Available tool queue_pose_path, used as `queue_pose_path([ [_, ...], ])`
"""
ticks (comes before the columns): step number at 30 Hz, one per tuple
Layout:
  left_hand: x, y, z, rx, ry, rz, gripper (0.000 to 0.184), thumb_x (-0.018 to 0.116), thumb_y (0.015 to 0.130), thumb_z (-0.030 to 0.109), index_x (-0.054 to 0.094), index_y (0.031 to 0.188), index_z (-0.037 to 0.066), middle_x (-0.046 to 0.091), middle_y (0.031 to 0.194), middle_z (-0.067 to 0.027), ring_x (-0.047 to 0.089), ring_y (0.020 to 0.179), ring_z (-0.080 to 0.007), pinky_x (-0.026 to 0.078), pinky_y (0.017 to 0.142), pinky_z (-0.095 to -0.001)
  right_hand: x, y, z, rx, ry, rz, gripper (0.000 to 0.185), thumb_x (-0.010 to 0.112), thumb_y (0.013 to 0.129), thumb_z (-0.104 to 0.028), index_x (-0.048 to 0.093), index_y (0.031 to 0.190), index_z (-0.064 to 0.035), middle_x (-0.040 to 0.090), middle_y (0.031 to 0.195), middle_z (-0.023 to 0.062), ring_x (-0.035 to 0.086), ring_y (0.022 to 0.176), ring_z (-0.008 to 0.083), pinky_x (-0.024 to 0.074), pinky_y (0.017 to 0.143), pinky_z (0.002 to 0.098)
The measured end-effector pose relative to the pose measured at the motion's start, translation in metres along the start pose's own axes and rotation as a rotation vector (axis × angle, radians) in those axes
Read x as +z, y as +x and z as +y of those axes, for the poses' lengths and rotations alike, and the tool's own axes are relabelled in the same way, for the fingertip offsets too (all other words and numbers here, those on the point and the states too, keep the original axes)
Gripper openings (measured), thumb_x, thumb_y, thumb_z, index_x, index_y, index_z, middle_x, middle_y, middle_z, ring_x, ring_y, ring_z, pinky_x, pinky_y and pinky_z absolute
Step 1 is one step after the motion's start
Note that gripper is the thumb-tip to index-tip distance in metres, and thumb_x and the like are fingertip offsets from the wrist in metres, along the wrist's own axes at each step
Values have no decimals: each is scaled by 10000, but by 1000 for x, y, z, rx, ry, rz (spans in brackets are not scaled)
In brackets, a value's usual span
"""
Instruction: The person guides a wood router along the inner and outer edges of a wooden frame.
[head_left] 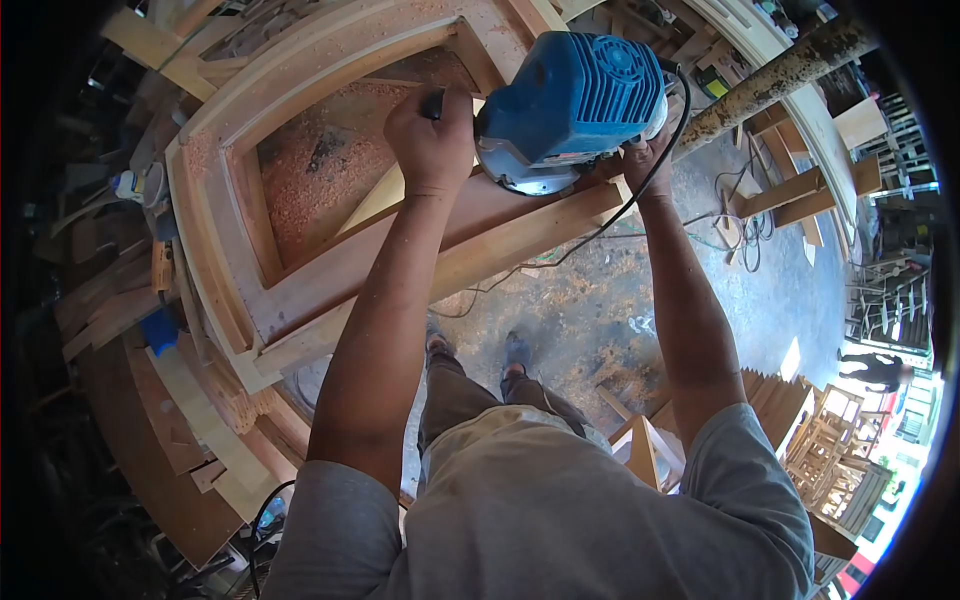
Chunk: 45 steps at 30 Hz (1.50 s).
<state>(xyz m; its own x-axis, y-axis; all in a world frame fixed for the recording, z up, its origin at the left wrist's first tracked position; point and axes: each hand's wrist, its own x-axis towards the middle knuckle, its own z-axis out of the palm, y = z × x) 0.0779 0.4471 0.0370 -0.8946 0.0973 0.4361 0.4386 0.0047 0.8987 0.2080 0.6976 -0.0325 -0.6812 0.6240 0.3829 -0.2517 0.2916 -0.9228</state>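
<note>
while left hand [437,150] and right hand [646,168] clasp the blue router [580,100], shavings [298,205] show inside the wooden frame [207,195].

- Router [590,95]: blue housing patterned with parallel ribs and a round grille; silver base [535,182]; black knob [432,105]
- Power cord [687,105]: black
- Wooden frame [440,225]: reddish-brown, with paler yellowish edging
- Shavings [285,190]: pinkish orange
- Pole [770,95]: cream, blotched rusty brown
- Floor [690,270]: grey, mottled tan
- T-shirt [560,510]: plain grey
- Trousers [455,392]: dark greyish brown
</note>
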Motion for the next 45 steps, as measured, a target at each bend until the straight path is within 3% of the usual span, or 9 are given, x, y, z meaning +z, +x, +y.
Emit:
queue_pose_path([
  [4, 1, -9, 4, -38, 3, 11, 346, 658, 909, 224, 608, 702, -48, 535, 590, -20, 471, 600, -96, 413, 583, -309, -3, 3, 15, -50, 37, 1, 506, 703, 963, -231, 538, 1380, 2, 678, 1262, 106, 646, 1148, 220, 479, 1016, 351],
  [6, -1, -10, 4, -21, 5, 11, 341, 657, 905, 224, 610, 704, -47, 534, 588, -21, 474, 599, -97, 415, 583, -311, -1, 4, 17, -117, 18, 10, 691, 706, 933, -554, 563, 1321, -1, 686, 1143, 48, 669, 1002, 151, 549, 861, 310],
  [10, -2, -18, 5, -14, 1, 13, 323, 653, 894, 216, 611, 708, -45, 527, 585, -23, 476, 594, -98, 418, 580, -314, -7, 1, 12, -134, -156, 10, 723, 685, 923, -621, 583, 1293, -8, 680, 1107, 49, 660, 945, 137, 545, 802, 290],
  [20, -6, -17, 6, -19, 59, -5, 289, 679, 856, 208, 658, 678, -18, 652, 606, -126, 646, 568, -213, 518, 611, -354, 2, -3, 0, -220, -155, 51, 589, 595, 1004, -527, 589, 1271, -2, 678, 1159, 108, 644, 1009, 231, 517, 888, 387],
  [27, -33, -13, 5, -15, 72, -23, 263, 666, 857, 198, 661, 706, -17, 635, 604, -120, 620, 560, -198, 499, 595, -357, 9, -16, 17, -140, -185, 5, 630, 647, 943, -608, 630, 1181, -25, 681, 882, 29, 635, 732, 139, 527, 626, 314],
  [29, -49, -13, -4, 29, 85, -10, 270, 665, 869, 197, 648, 709, -20, 612, 595, -96, 592, 573, -145, 480, 585, -343, 26, -22, -3, -191, -212, -25, 619, 652, 943, -603, 629, 1182, -33, 689, 911, 32, 641, 764, 141, 535, 658, 318],
  [32, -76, -15, 0, 5, 69, -6, 290, 664, 885, 204, 633, 702, -19, 595, 597, -88, 575, 590, -125, 473, 594, -333, 42, -31, -1, -121, -157, -113, 591, 692, 952, -455, 589, 1299, 12, 688, 1186, 116, 650, 1106, 208, 507, 946, 357],
  [36, -123, -24, 1, -17, 103, 54, 261, 647, 906, 208, 674, 772, -14, 632, 655, -63, 588, 639, -125, 479, 628, -327, 96, -51, -39, -134, -125, 9, 513, 686, 936, -404, 615, 1268, -19, 694, 1078, 109, 664, 1001, 205, 523, 873, 356],
  [45, -268, -44, -21, 22, 375, 144, 356, 542, 973, 279, 708, 903, -28, 695, 838, -123, 634, 747, -201, 504, 705, -352, 200, -98, -69, 20, -188, -166, 552, 765, 797, -392, 612, 1175, -19, 611, 977, 253, 627, 940, 457, 516, 818, 505],
])
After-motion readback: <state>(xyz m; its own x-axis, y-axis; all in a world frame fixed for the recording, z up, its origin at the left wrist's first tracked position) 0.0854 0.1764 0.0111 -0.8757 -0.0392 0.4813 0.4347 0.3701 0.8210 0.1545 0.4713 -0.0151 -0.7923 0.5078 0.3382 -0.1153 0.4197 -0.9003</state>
